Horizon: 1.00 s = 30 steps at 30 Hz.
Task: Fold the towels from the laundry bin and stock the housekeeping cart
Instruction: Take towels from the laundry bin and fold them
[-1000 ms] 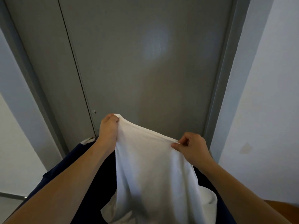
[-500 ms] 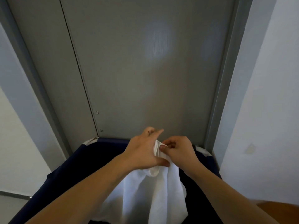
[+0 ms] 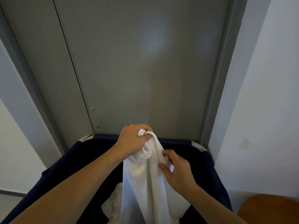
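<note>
over the laundry bin (image 3: 68, 160), left hand (image 3: 132, 140) grips the towel (image 3: 145, 183) top; right hand (image 3: 176, 170) fingers seemingly pinch its edge.

Head view, forward and down, close over laundry bin (image 3: 210, 160).

your left hand (image 3: 133, 139) raised, fist gripping bunched cloth, your right hand (image 3: 177, 171) lower, pinching fabric, both forearms extended

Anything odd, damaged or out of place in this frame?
Only one small thing: a pale scuff marks the right wall. The towel hangs over the bin, held by both hands, as expected.
</note>
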Each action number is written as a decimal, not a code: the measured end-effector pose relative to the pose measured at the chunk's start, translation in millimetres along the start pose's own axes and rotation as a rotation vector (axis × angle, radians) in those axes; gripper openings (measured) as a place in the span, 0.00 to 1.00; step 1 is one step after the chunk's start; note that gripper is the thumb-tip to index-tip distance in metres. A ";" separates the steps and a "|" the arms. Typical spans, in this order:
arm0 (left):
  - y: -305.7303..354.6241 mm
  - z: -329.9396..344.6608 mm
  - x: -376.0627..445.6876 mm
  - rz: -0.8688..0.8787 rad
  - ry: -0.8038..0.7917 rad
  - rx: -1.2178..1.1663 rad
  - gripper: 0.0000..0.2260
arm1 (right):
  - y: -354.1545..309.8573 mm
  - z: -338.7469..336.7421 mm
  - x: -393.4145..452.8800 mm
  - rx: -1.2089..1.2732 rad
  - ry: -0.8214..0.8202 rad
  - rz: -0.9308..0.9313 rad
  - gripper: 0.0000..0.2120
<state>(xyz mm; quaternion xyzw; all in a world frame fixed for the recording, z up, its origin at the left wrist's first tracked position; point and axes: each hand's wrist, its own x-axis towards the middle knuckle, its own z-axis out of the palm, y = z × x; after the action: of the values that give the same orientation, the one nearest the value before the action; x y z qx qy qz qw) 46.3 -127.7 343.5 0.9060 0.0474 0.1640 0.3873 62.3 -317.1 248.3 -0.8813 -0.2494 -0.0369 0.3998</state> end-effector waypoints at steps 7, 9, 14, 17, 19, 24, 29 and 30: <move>5.5 3.7 -0.9 -0.033 0.062 -0.078 0.08 | 21.7 12.6 -2.8 -0.169 -0.050 -0.057 0.13; 4.4 2.2 -0.8 -0.043 0.083 -0.070 0.08 | 30.5 15.2 -4.5 -0.237 -0.121 0.006 0.14; -9.4 -8.6 -0.3 -0.119 0.155 0.015 0.08 | 49.4 19.8 -7.9 -0.136 -0.248 0.161 0.11; -29.8 -18.4 1.8 -0.198 0.190 0.088 0.10 | 52.9 7.5 -5.3 0.007 -0.134 0.240 0.08; -45.7 -23.4 3.3 -0.285 0.196 0.121 0.10 | 48.0 -3.7 1.9 0.025 -0.081 0.225 0.08; -55.5 -20.0 -2.8 -0.402 0.081 0.160 0.10 | 18.7 -26.4 24.3 -0.006 -0.061 0.215 0.11; -28.1 9.1 -22.6 -0.057 -0.274 0.170 0.31 | -16.8 -29.0 35.3 0.037 -0.046 0.082 0.14; -23.0 14.2 -24.3 -0.025 -0.374 0.173 0.40 | -23.5 -29.4 36.0 0.036 -0.058 0.038 0.15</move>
<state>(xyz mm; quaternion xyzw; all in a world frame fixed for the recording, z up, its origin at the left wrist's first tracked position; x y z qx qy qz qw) 29.1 -126.6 311.4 0.9499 0.0001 -0.0165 0.3120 86.7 -310.5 293.9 -0.8792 -0.2446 0.0006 0.4088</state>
